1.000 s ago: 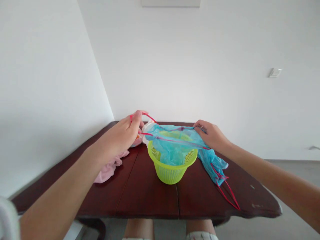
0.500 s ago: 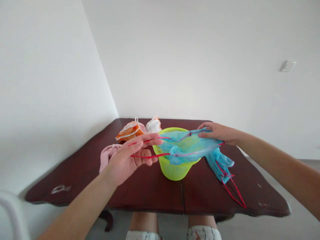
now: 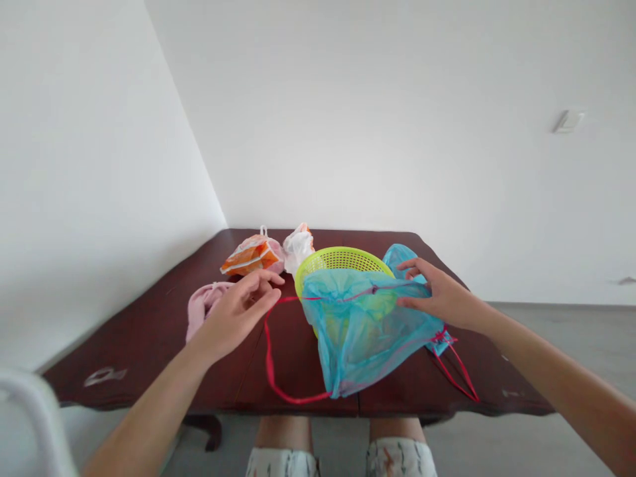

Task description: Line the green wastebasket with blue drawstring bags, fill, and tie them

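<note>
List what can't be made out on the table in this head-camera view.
Head view: lime-green basket, lower body hidden by the blue mesh bag.
Head view: orange plastic bag, contents hidden by its crumpled plastic.
Head view: pink cloth, kind unclear, partly hidden by the left hand.

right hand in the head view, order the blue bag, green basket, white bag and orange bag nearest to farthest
From the right hand:
1. Blue bag, under its fingers
2. Green basket, to the left, partly under the bag
3. White bag, behind the basket's left side
4. Orange bag, farthest left
</note>
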{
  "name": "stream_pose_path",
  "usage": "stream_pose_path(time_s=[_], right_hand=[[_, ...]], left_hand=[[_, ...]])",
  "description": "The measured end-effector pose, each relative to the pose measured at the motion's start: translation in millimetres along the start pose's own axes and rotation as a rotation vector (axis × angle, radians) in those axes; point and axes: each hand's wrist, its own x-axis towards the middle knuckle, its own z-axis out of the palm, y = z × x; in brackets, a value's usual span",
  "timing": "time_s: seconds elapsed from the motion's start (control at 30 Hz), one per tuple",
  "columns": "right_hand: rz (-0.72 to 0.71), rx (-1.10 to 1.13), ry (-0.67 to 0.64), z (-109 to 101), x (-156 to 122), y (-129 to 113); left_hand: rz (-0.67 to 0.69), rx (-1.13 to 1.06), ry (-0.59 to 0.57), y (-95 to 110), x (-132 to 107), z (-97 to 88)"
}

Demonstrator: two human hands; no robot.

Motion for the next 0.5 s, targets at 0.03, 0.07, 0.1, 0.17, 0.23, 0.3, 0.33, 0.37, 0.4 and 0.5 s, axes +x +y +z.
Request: stream_pose_path(time_s=[0.03,0.07,0.1,0.17,0.23,0.3,0.33,0.37,0.4,0.5], right_hand=[[-0.014,0.013,0.03,2,0,-8],[-0.024,0.033,0.05,5,1,-17],[-0.028,0.06,0.062,8,2,-26],[-0.031,0.133,0.081,13,4,-42],[-0.039,0.211,0.128,16,6,-57],[-0.044,0.279,0.185,17,7,-68],[-0.043,0.306,0.208,17,7,-73],[-0.038,0.324,0.229,16,7,-76],[-0.031,0.335,0.244,15,7,-79],[-0.028,0.336,0.275,13,8,-78]], left_hand=[[0.008,0.119,0.01,3,2,1.1],[0.014,0.215,-0.007,7,3,4.9],[0.021,0.29,-0.046,12,4,11.1],[0.052,0.418,-0.144,24,4,28.8],[0.116,0.528,-0.17,34,3,48.6],[0.181,0.554,-0.12,41,3,64.1],[0.196,0.53,-0.095,42,4,68.8],[0.198,0.495,-0.076,42,6,71.3],[0.189,0.457,-0.062,41,8,71.5],[0.124,0.348,-0.055,34,17,62.5]])
